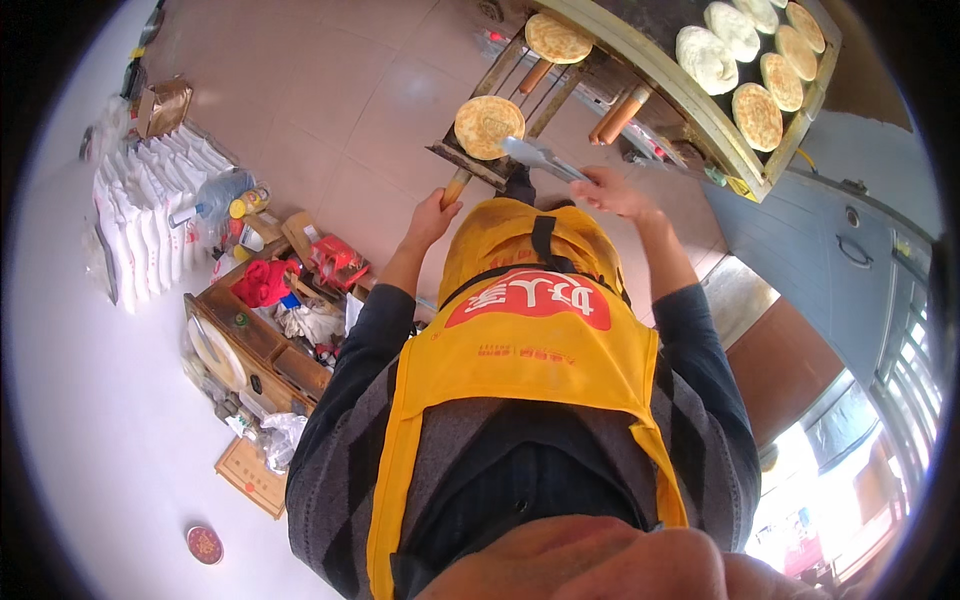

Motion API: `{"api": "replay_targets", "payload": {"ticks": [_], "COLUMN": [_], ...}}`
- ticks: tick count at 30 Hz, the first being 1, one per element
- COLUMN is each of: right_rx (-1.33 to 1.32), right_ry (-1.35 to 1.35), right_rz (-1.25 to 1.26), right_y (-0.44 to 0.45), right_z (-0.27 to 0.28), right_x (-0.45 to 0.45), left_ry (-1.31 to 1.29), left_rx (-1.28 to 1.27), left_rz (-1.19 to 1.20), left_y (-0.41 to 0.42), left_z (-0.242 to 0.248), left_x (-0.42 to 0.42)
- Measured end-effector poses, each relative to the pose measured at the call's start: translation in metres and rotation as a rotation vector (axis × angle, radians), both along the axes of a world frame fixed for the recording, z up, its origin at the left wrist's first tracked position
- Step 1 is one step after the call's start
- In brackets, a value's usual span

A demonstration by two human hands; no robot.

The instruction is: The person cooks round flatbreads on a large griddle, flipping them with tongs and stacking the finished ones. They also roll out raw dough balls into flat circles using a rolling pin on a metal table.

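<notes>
My left hand (433,217) grips the wooden handle (455,187) of a metal rack (491,79) that extends out from under a griddle. On the near end of the rack lies a browned round flatbread (489,126). A second flatbread (559,37) sits farther back, beside the griddle's edge. My right hand (611,192) holds metal tongs (546,157), whose tips touch or overlap the right side of the near flatbread. I cannot tell whether the tips pinch it.
The griddle (645,56) at upper right carries pale dough rounds (706,60) and browned flatbreads (757,116). Wooden handles (621,116) project beneath its edge. A cluttered wooden cabinet (259,341) and stacked white sacks (154,217) stand at left. A grey-blue door (810,247) is at right.
</notes>
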State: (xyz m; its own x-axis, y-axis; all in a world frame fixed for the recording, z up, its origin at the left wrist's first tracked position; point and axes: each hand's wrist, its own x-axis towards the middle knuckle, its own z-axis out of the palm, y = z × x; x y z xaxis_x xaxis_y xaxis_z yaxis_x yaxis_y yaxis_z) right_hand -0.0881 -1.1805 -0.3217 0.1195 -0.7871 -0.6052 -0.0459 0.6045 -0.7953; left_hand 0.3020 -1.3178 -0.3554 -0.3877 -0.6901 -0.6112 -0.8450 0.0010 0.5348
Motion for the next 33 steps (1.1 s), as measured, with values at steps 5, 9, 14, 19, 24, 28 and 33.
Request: {"api": "replay_targets", "payload": {"ticks": [5, 9, 14, 19, 24, 28, 33], "right_rx": [-0.196, 0.119, -0.086, -0.789, -0.983, -0.982, -0.561], "right_ry": [0.433, 0.038, 0.21, 1.016, 1.345, 1.434, 1.031], "right_rz": [0.136, 0.196, 0.257, 0.226, 0.307, 0.223, -0.303], "right_y": [-0.044, -0.085, -0.075, -0.039, -0.014, 0.002, 0.03], "right_z": [-0.013, 0.003, -0.011, 0.074, 0.162, 0.191, 0.191], "right_x": [-0.032, -0.012, 0.001, 0.004, -0.023, -0.028, -0.003], "left_ry": [0.037, 0.007, 0.004, -0.01, 0.016, 0.097, 0.125], "left_rx": [0.016, 0.001, 0.006, -0.01, -0.028, 0.009, 0.025], "left_rz": [0.033, 0.005, 0.023, 0.051, 0.027, 0.041, 0.023], "left_y": [0.001, 0.0, 0.0, 0.006, -0.012, -0.041, -0.087], "left_z": [-0.006, -0.003, 0.007, 0.002, -0.013, -0.016, -0.037], "left_x": [-0.001, -0.001, -0.008, -0.004, -0.026, -0.059, -0.106]}}
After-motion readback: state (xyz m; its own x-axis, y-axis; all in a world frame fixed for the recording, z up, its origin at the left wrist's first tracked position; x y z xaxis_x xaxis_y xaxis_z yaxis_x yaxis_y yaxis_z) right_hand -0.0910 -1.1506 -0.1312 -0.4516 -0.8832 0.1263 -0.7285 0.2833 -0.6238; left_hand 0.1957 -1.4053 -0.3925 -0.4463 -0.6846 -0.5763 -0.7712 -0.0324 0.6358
